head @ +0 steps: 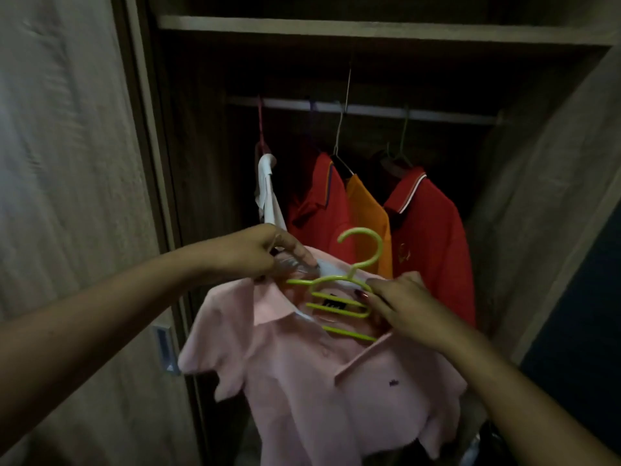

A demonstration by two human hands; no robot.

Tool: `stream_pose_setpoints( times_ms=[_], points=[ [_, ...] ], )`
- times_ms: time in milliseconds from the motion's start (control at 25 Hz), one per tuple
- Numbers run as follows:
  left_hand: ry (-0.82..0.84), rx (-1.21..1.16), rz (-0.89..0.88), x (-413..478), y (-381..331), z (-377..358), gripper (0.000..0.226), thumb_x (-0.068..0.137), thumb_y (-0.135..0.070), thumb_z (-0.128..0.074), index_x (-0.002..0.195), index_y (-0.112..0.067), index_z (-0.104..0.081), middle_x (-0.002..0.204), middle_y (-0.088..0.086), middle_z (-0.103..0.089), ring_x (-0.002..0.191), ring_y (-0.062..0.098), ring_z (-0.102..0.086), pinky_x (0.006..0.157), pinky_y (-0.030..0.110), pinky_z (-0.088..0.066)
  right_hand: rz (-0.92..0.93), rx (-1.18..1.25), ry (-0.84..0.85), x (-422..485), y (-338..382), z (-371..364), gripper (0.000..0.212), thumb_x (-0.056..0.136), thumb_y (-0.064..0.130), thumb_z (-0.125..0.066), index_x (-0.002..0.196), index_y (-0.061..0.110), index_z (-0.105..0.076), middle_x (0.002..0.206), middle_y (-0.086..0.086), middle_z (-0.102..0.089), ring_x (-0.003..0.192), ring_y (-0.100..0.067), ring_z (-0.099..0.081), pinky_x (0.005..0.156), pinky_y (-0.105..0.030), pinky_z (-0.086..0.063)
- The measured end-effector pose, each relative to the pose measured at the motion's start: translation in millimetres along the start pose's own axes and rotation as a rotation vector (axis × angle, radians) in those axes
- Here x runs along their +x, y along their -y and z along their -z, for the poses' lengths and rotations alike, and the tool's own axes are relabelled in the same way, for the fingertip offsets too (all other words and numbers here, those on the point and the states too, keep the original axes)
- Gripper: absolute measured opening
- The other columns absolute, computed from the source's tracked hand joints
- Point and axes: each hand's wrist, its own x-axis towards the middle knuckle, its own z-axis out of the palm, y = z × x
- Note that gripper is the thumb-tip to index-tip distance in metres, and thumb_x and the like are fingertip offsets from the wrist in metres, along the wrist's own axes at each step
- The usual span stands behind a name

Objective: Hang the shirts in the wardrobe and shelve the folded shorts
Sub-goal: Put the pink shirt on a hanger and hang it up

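Observation:
A pink polo shirt point(322, 391) hangs in front of me, held up before the open wardrobe. A lime-green multi-bar hanger point(339, 297) sits in its neck opening, hook up. My left hand point(268, 253) pinches the shirt's collar at the left shoulder. My right hand point(400, 304) grips the right end of the hanger together with the collar. The wardrobe rail point(369, 109) runs above and behind. No folded shorts are in view.
On the rail hang a white shirt point(267, 193), a red polo point(322, 203), an orange shirt point(368, 216) and another red polo point(433, 237). A shelf point(369, 30) spans above the rail. The wardrobe's sliding door point(84, 196) stands at left with a metal handle point(166, 349).

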Motion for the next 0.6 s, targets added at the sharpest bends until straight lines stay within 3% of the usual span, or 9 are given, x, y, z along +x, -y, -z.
stream_pose_setpoints(
  times_ms=[120,200,280,360,480,560,600],
  points=[
    [0.063,-0.054,-0.009,-3,6,-7,0.047,0.081,-0.008,-0.059,0.123,-0.03,-0.057,0.117,-0.007,-0.063,0.068,0.002,-0.06,0.053,0.019,-0.047,-0.017,0.224,0.226,14,6,0,0.023,0.096,0.023,-0.045,0.087,0.012,-0.062,0.075,-0.01,-0.066,0.072,-0.022,-0.063,0.065,-0.026,-0.034],
    [-0.006,0.082,-0.053,-7,24,-3,0.037,0.086,-0.025,-0.064,0.122,-0.03,-0.056,0.117,-0.012,-0.063,0.083,0.001,-0.063,0.064,0.023,-0.053,-0.048,0.412,0.157,17,0,9,0.025,0.096,0.02,-0.048,0.074,0.012,-0.057,0.06,-0.005,-0.061,0.058,-0.013,-0.06,0.056,-0.022,-0.039],
    [-0.098,0.415,-0.112,-10,46,-3,0.043,0.085,-0.057,-0.053,0.113,-0.026,-0.061,0.104,-0.008,-0.066,0.086,0.004,-0.061,0.074,0.03,-0.053,-0.053,0.487,0.081,20,-3,16,0.027,0.094,0.025,-0.047,0.071,0.012,-0.056,0.057,-0.007,-0.064,0.052,-0.008,-0.06,0.053,-0.015,-0.04],
    [-0.181,0.467,-0.158,-12,62,-9,0.064,0.082,-0.073,-0.037,0.099,-0.018,-0.065,0.083,0.0,-0.066,0.073,0.012,-0.06,0.067,0.033,-0.05,-0.025,0.507,0.063,24,0,24,0.026,0.092,0.026,-0.048,0.074,0.012,-0.06,0.061,-0.007,-0.067,0.055,-0.005,-0.06,0.054,-0.012,-0.039],
    [-0.389,0.377,-0.248,-14,76,-10,0.043,0.087,-0.054,-0.043,0.085,-0.018,-0.067,0.07,-0.005,-0.065,0.064,0.013,-0.06,0.058,0.03,-0.046,-0.068,0.626,-0.039,23,-12,40,0.024,0.094,0.028,-0.051,0.092,0.012,-0.069,0.083,-0.003,-0.071,0.077,0.0,-0.063,0.069,-0.015,-0.046],
    [-0.468,0.349,-0.269,-22,81,-5,0.024,0.09,-0.044,-0.044,0.079,-0.032,-0.062,0.068,-0.016,-0.062,0.063,0.008,-0.058,0.056,0.019,-0.043,-0.181,0.762,-0.038,11,-39,51,0.035,0.09,0.045,-0.051,0.105,0.018,-0.068,0.103,0.001,-0.071,0.098,-0.006,-0.065,0.088,-0.023,-0.051],
    [-0.495,0.352,-0.277,-27,82,-1,0.023,0.09,-0.046,-0.043,0.078,-0.034,-0.059,0.066,-0.018,-0.059,0.062,0.007,-0.057,0.055,0.016,-0.039,-0.228,0.765,0.04,3,-52,54,0.047,0.083,0.057,-0.052,0.107,0.02,-0.067,0.107,-0.001,-0.07,0.102,-0.01,-0.064,0.094,-0.029,-0.051]
  ],
)
